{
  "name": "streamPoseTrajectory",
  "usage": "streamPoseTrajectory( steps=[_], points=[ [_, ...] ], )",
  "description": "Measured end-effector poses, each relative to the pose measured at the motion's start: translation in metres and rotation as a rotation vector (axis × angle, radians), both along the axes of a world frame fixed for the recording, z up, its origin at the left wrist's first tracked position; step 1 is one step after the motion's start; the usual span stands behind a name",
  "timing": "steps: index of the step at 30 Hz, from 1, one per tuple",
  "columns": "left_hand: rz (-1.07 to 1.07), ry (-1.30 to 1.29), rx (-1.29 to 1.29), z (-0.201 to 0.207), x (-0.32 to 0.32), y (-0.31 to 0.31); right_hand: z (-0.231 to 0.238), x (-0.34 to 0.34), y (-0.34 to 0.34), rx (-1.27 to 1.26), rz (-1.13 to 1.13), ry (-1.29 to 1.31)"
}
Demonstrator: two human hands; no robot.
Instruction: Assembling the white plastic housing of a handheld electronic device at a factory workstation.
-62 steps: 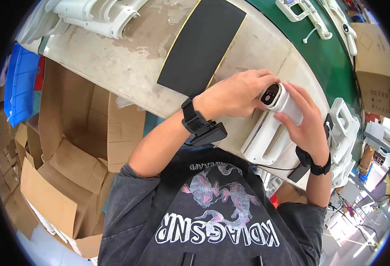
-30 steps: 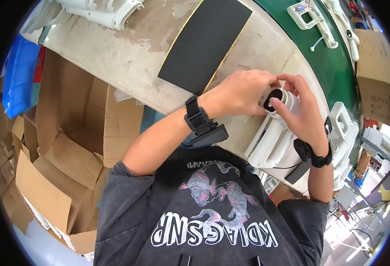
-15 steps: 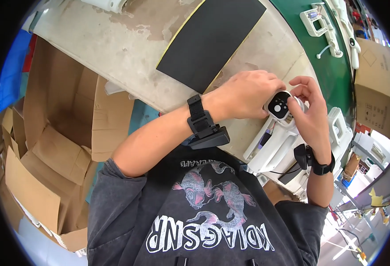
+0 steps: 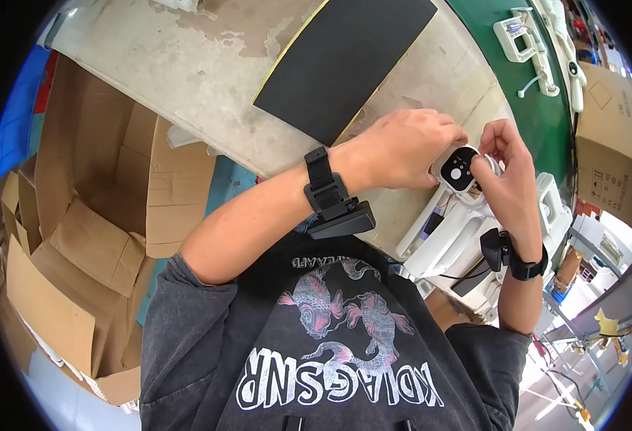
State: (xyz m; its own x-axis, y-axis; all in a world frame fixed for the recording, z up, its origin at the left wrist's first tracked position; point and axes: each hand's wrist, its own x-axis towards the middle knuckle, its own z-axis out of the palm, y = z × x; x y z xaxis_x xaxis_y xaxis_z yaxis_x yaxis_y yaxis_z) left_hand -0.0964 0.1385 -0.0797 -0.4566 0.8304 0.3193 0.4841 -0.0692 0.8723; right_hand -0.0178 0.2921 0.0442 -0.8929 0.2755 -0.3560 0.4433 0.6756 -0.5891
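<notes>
Between my hands is a small rounded white plastic housing with a black face [image 4: 459, 168] that bears a light round spot and smaller marks. My left hand [image 4: 410, 149] grips its left side, fingertips curled over the far edge and out of sight. On the other side my right hand [image 4: 508, 169] pinches the housing, thumb against the black face's edge and fingers bent behind. Just below lies a long white plastic shell [image 4: 445, 241] with a handle-like opening and a purple part inside. Whether it is joined to the housing, I cannot tell.
A black mat [image 4: 344, 68] lies on the worn pale table [image 4: 186, 93]. On the green surface [image 4: 484, 25] at right rests another white handled part [image 4: 522, 47] with a wire. More white shells [image 4: 554, 208] stand beside my right wrist. An open cardboard box [image 4: 93, 237] is at left.
Both hands and the housing have shifted slightly to the right in view. My right fingers have curled in more, and its thumb has moved a little along the housing.
</notes>
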Motion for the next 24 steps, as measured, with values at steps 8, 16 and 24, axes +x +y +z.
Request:
streamPoseTrajectory(
  steps=[8,16,24],
  points=[
    [-0.012,-0.003,-0.015,0.0016,-0.0009,-0.001,-0.0018,-0.0039,-0.0017,0.057,0.007,-0.006],
    [-0.009,0.005,-0.006,0.0002,-0.0005,-0.0008,-0.0005,-0.0054,-0.0044,0.063,0.02,-0.021],
    [0.005,0.001,0.017,-0.0008,0.0002,-0.0014,-0.0077,-0.007,-0.0023,0.041,0.059,-0.018]
  ],
)
